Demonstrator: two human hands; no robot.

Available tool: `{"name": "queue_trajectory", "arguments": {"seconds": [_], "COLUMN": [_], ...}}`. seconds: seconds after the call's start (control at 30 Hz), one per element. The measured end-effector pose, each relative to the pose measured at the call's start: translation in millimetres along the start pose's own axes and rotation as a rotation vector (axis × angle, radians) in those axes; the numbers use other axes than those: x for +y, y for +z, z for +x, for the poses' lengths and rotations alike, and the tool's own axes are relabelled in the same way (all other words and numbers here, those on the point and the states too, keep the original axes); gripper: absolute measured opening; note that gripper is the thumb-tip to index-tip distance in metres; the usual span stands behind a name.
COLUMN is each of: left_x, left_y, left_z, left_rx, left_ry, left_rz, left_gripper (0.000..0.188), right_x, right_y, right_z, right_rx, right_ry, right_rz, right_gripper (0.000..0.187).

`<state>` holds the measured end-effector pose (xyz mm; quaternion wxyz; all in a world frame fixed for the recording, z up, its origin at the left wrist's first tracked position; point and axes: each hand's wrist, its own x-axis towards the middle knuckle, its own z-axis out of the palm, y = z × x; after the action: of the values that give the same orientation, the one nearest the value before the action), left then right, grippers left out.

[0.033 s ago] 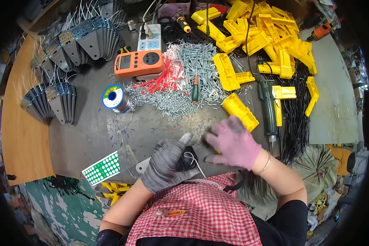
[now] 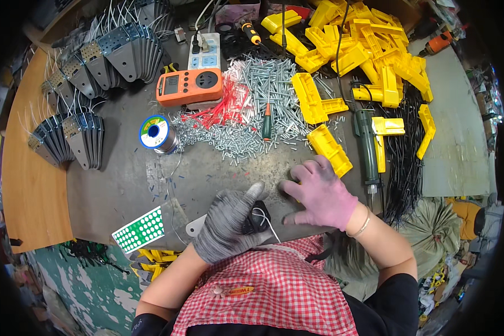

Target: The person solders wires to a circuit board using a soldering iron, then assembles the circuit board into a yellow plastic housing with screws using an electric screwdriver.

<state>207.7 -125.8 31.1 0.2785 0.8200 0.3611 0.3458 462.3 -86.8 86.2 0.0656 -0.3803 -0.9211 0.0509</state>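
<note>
My left hand (image 2: pixel 228 225), in a grey knit glove, is curled around a small black part (image 2: pixel 259 217) with a thin white wire, at the near edge of the grey metal worktop (image 2: pixel 123 185). Its thumb points up and to the right. My right hand (image 2: pixel 321 194), in a pink glove, lies flat on the worktop with its fingers spread and holds nothing. Its fingertips are just below a yellow plastic housing (image 2: pixel 330 149). A flat white tab (image 2: pixel 196 225) pokes out to the left of my left hand.
Silver screws (image 2: pixel 266 84) and red wires (image 2: pixel 224 109) are heaped behind, with a green-handled screwdriver (image 2: pixel 266 120). Nearby lie an orange meter (image 2: pixel 187 87), a solder spool (image 2: pixel 155 133), a green power screwdriver (image 2: pixel 367 147), yellow housings (image 2: pixel 364 50), black cables (image 2: pixel 404 162), grey metal plates (image 2: pixel 103 56) and a green dotted sheet (image 2: pixel 140 229).
</note>
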Motion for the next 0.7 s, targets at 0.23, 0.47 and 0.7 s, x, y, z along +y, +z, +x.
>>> {"name": "queue_trajectory", "arguments": {"seconds": [0.23,0.47,0.7], "left_x": [-10,8,16], "left_y": [3,1,24], "left_z": [-1,2,9], "left_rx": [-0.059,-0.140,-0.104], "left_ry": [0.033,-0.055,0.160], "left_rz": [-0.192,0.253,0.401], "left_gripper": [0.126,0.068,0.037], "right_x": [-49,-25,-46], "right_y": [9,1,35], "right_z": [-11,-40,-79], "right_rx": [0.084,0.268,-0.022], "right_ry": [-0.080,0.144,0.451], "right_rz": [0.270,0.184,0.141], "right_gripper": [0.033,0.021,0.023]}}
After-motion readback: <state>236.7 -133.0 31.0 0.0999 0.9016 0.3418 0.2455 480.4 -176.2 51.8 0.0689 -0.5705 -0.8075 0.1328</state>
